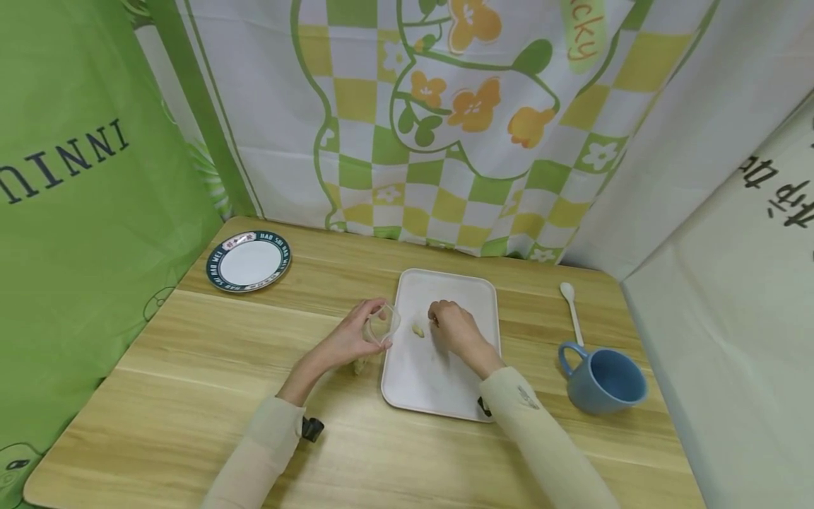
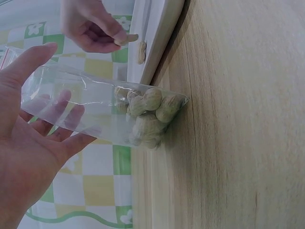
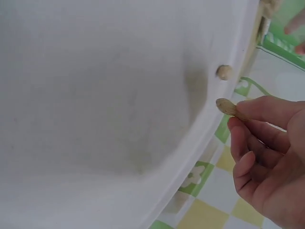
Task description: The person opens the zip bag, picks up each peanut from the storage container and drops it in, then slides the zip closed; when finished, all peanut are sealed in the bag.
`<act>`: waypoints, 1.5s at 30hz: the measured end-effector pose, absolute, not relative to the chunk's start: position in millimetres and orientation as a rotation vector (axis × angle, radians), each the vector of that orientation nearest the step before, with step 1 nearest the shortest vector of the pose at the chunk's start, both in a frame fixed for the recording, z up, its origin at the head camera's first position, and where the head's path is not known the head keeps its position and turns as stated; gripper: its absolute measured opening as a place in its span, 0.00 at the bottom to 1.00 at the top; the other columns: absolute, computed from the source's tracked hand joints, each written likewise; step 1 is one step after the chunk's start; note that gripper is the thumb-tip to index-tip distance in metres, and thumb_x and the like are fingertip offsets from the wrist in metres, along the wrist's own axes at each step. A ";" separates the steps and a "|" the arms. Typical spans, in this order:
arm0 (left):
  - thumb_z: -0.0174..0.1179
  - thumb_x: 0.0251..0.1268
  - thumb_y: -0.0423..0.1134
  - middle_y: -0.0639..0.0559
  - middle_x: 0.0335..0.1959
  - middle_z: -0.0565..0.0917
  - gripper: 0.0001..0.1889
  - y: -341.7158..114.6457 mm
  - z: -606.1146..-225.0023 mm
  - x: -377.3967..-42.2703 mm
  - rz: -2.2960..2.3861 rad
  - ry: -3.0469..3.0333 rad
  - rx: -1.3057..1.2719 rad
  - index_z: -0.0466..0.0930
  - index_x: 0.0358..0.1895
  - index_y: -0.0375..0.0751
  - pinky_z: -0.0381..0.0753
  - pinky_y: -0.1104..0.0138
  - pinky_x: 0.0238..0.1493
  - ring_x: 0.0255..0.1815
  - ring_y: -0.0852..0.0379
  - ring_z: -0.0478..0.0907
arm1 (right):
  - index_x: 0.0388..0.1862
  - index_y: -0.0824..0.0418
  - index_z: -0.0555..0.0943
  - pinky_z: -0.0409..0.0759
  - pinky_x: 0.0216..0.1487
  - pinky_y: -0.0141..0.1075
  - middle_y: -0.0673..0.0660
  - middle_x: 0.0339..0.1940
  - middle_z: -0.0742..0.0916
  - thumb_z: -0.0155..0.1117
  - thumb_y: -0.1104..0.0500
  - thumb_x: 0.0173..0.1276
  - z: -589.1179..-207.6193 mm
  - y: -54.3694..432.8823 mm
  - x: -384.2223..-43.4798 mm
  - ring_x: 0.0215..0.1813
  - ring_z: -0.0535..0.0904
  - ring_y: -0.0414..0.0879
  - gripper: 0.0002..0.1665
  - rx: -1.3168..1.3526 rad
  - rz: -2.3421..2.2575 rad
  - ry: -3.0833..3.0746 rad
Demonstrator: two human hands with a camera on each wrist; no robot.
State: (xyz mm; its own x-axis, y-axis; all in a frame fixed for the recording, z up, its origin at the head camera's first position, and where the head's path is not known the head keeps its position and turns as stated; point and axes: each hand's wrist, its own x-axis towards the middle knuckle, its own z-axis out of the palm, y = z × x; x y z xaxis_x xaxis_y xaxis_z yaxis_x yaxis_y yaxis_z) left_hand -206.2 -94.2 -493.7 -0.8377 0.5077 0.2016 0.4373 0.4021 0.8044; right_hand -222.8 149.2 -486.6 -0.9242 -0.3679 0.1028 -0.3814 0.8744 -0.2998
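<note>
My left hand (image 1: 346, 341) grips a clear zip bag (image 2: 90, 88) near its top, thumb on one side and fingers on the other, its mouth spread wide. Several unshelled peanuts (image 2: 151, 114) lie bunched at the bag's bottom, low by the tabletop. Over the white tray (image 1: 439, 392), my right hand (image 1: 456, 329) pinches a single peanut (image 3: 226, 106) between thumb and index finger, the other fingers curled in. Another peanut (image 1: 417, 330) rests on the tray, between the two hands in the head view. The bag's mouth is beside the tray's left edge.
At the back left of the wooden table (image 1: 210, 382) sits a green-rimmed plate (image 1: 249, 261). To the right are a blue mug (image 1: 604, 382) and a white spoon (image 1: 571, 311). A patterned cloth (image 1: 413, 177) hangs behind the table.
</note>
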 end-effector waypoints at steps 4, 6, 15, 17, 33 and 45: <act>0.70 0.51 0.35 0.43 0.51 0.74 0.39 -94.5 -492.7 -206.3 1.441 2.562 0.869 0.61 0.67 0.36 0.69 0.49 0.60 0.59 0.44 0.69 | 0.36 0.63 0.80 0.76 0.33 0.38 0.54 0.28 0.80 0.62 0.70 0.61 -483.7 150.1 -220.7 0.33 0.75 0.47 0.05 0.604 0.630 -2.929; 0.71 0.51 0.35 0.43 0.51 0.74 0.39 -94.6 -491.9 -206.2 1.440 2.563 0.866 0.61 0.67 0.36 0.69 0.49 0.61 0.60 0.44 0.68 | 0.36 0.63 0.80 0.77 0.33 0.38 0.54 0.29 0.80 0.62 0.70 0.60 -482.1 149.8 -219.8 0.33 0.75 0.47 0.06 0.627 0.680 -2.864; 0.70 0.52 0.36 0.44 0.51 0.73 0.39 -94.7 -491.7 -205.8 1.442 2.553 0.869 0.61 0.67 0.36 0.68 0.48 0.61 0.60 0.44 0.68 | 0.37 0.65 0.82 0.79 0.35 0.37 0.55 0.31 0.84 0.68 0.68 0.61 -468.0 147.5 -215.7 0.34 0.79 0.45 0.06 0.728 0.902 -2.654; 0.70 0.52 0.35 0.44 0.51 0.73 0.39 -94.7 -491.5 -205.6 1.451 2.543 0.858 0.61 0.67 0.37 0.68 0.48 0.61 0.60 0.44 0.68 | 0.37 0.64 0.83 0.78 0.34 0.36 0.53 0.31 0.84 0.69 0.66 0.60 -464.4 146.6 -215.1 0.33 0.78 0.44 0.06 0.757 0.938 -2.613; 0.69 0.52 0.35 0.44 0.52 0.72 0.40 -95.2 -491.4 -205.8 1.449 2.503 0.820 0.59 0.68 0.37 0.66 0.46 0.62 0.62 0.45 0.66 | 0.41 0.63 0.82 0.79 0.36 0.38 0.53 0.35 0.84 0.70 0.66 0.60 -429.9 129.6 -204.2 0.36 0.80 0.46 0.10 0.972 0.958 -2.342; 0.69 0.53 0.38 0.46 0.54 0.72 0.40 -95.1 -491.5 -206.5 1.444 2.484 0.829 0.58 0.69 0.42 0.65 0.45 0.64 0.66 0.44 0.63 | 0.35 0.61 0.85 0.79 0.39 0.32 0.51 0.34 0.84 0.72 0.66 0.56 -429.3 112.3 -196.4 0.37 0.79 0.43 0.07 1.080 0.872 -2.358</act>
State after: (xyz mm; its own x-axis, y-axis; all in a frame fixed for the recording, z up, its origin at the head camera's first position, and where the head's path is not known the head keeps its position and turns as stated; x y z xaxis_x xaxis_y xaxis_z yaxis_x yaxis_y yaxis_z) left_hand -206.5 -95.1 -491.5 -0.8358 0.5307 0.1411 0.3854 0.3838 0.8392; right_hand -196.4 112.3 -429.3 -0.6198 -0.5268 0.5816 -0.7785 0.5062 -0.3711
